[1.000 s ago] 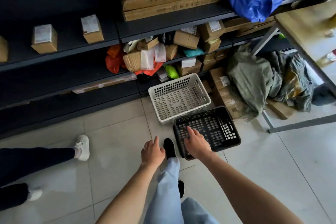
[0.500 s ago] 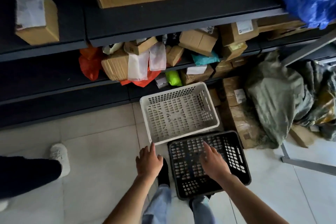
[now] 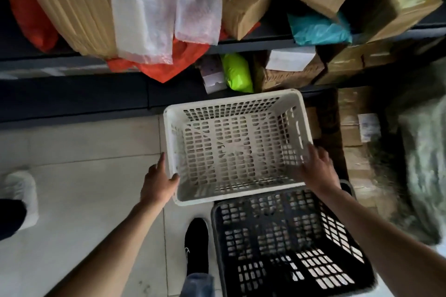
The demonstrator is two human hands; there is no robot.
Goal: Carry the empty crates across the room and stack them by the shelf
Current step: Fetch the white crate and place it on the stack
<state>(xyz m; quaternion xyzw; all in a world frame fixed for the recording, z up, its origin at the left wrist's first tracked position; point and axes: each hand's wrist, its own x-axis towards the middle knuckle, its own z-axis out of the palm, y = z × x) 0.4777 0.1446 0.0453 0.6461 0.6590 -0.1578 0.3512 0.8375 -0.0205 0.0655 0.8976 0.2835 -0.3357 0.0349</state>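
An empty white crate (image 3: 236,103) sits on the tiled floor against the foot of the dark shelf (image 3: 72,94). An empty black crate (image 3: 284,248) stands just in front of it, nearer to me, touching its near edge. My left hand (image 3: 158,182) holds the white crate's near-left corner, thumb hooked over the rim and fingers along the outside wall. My right hand (image 3: 317,169) is laid over the rim of the right wall, fingers curled onto it and slightly blurred. Both crates rest on the floor.
The shelf holds cardboard boxes (image 3: 79,12), bubble-wrap bags (image 3: 144,12), orange, teal and green parcels. Stacked boxes (image 3: 354,142) and a grey-green sack (image 3: 422,152) crowd the right. My black shoe (image 3: 196,246) stands left of the black crate. Another person's white shoe (image 3: 20,195) is at far left.
I have leaned in closer to the shelf. My right hand left the black crate and both hands moved forward onto the white crate's sides.
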